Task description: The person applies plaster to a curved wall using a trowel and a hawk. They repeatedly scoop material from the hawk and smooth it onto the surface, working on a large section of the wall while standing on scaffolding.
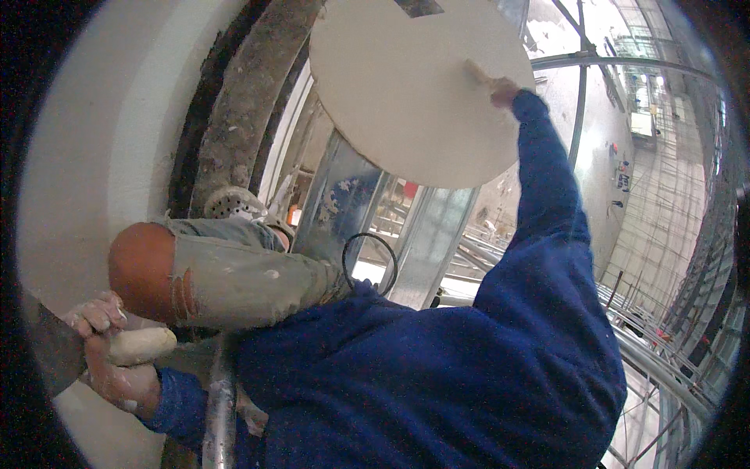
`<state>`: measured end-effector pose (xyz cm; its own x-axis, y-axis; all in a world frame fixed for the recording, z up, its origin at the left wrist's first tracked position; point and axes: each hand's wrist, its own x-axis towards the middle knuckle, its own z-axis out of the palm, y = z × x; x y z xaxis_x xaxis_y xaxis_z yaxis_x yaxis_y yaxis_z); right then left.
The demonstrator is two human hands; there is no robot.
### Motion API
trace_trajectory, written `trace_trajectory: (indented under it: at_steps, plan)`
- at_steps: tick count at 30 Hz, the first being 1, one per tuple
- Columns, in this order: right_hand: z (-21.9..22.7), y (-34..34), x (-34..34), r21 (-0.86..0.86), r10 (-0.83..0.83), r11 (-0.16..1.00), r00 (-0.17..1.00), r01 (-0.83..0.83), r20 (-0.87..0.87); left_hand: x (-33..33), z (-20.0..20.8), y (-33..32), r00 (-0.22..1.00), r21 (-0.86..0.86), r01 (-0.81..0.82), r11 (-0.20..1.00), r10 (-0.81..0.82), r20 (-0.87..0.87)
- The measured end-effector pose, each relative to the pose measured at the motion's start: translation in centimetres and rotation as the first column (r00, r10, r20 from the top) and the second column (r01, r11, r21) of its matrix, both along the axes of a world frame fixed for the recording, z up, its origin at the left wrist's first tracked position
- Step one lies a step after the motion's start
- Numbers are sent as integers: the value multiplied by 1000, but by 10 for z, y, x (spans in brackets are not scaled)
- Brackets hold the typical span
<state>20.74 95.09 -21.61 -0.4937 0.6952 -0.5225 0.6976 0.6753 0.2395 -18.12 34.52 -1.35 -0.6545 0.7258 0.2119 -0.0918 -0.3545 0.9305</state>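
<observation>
At the lower left, my left hand [101,320] is closed round a plastering trowel, with its thick cream handle [144,345] beside the fingers and a grey plate [51,348] beyond them. My right arm stretches up and away to a large, round, off-white surface [406,102]. Against its right part, my right hand [504,92] is closed on a short, pale tan piece that I cannot make out, which points up and left over the surface. White smears cover the fingers of my left hand.
My bent knee [141,270] shows through torn, dusty trousers. A metal pole [221,399] stands by my left sleeve. Steel channels [437,242] run beneath the round surface. Scaffold tubes [625,61] cross at the right, above a floor far below. A pale wall [141,117] curves along the left.
</observation>
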Motion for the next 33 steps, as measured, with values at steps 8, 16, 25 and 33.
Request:
trace_trajectory:
  at_steps: [8, 16, 25, 33]
  plan:
    - [-2, -186, -64, 272, -298, 895, 928, 353, -224, 0, -8, -13, 993, -108, -102, 989, 95, -71]
    - [39, -152, -51, 44, 182, 983, 964, -177, -193, 5, -9, -27, 987, -119, -145, 982, 135, -85]
    - [45, 27, 23, 87, -294, 946, 938, 314, -185, -3, -19, -38, 975, -175, -213, 961, 198, -97]
    - [17, 45, 65, -19, -320, 947, 943, 320, -94, -12, -7, -23, 975, -261, -208, 943, 177, -138]
